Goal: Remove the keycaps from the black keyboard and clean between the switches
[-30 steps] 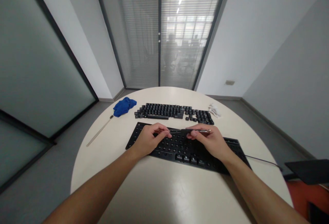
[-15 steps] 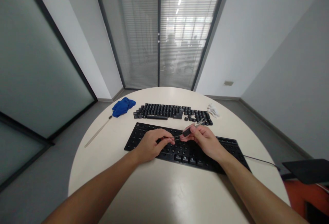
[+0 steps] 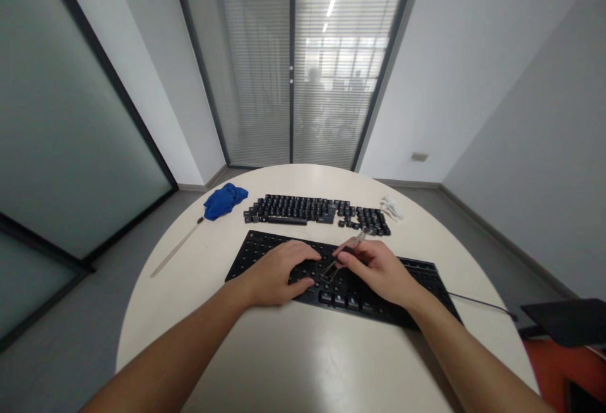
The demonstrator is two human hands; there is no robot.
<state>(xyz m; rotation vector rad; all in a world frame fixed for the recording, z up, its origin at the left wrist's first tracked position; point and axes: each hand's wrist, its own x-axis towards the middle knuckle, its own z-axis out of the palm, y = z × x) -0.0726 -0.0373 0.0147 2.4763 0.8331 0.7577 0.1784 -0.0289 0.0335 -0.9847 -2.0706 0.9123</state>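
My right hand (image 3: 379, 268) grips a keycap puller (image 3: 330, 270) whose thin wire prongs point down over the keyboard (image 3: 265, 242). Most of the puller's handle is hidden by the fingers. My left hand (image 3: 279, 272) lies over the left half of the keyboard, thumb and fingers apart, with nothing in it. Most of the keyboard's keys are off, and bare switch posts show; a few keycaps (image 3: 339, 300) sit along its near edge. Beyond it, loose black keycaps (image 3: 298, 208) are laid out in keyboard order on the round table (image 3: 265, 350).
A blue cloth (image 3: 225, 201) lies at the table's far left, beside a long thin brush (image 3: 177, 247). Crumpled white material (image 3: 391, 207) rests at the far right. The keyboard's cable (image 3: 478, 300) runs off to the right, near a black chair part (image 3: 563, 319).
My left hand has let go of the puller's wire end and opened, moving slightly left. My right hand has tipped the puller so its prongs point down to the keyboard.
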